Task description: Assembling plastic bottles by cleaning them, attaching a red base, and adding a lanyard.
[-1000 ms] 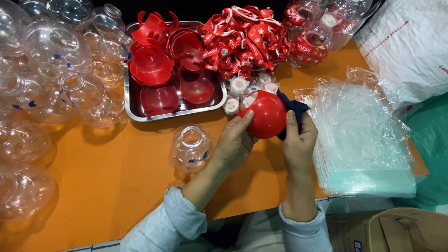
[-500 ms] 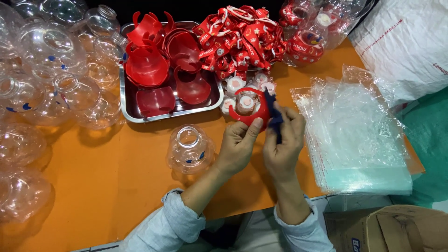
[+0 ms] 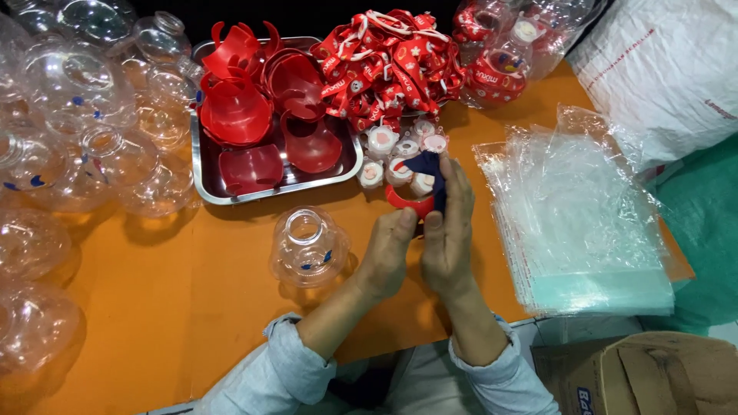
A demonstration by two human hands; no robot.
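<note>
Both my hands meet over the orange table. My left hand (image 3: 384, 257) pinches the lower edge of a red plastic piece (image 3: 407, 203) between thumb and fingers. My right hand (image 3: 447, 234) presses a dark blue cloth (image 3: 428, 165) against that piece from the right. The red piece is tilted so I see mostly its rim. A clear round bottle (image 3: 307, 246) stands on the table just left of my left hand. Small white caps (image 3: 382, 142) lie just beyond my fingers.
A steel tray (image 3: 201, 173) of red plastic halves sits at the back. Beside it lie a heap of red straps (image 3: 388, 61) and bagged finished bottles (image 3: 500, 65). Several clear bottles (image 3: 77, 115) crowd the left. Clear bags (image 3: 584, 223) lie stacked on the right. A cardboard box (image 3: 638, 376) stands near me.
The red piece has turned in my hands from showing its rounded dome to showing its rim. The blue cloth moved over the top of it. My hands shifted slightly toward me.
</note>
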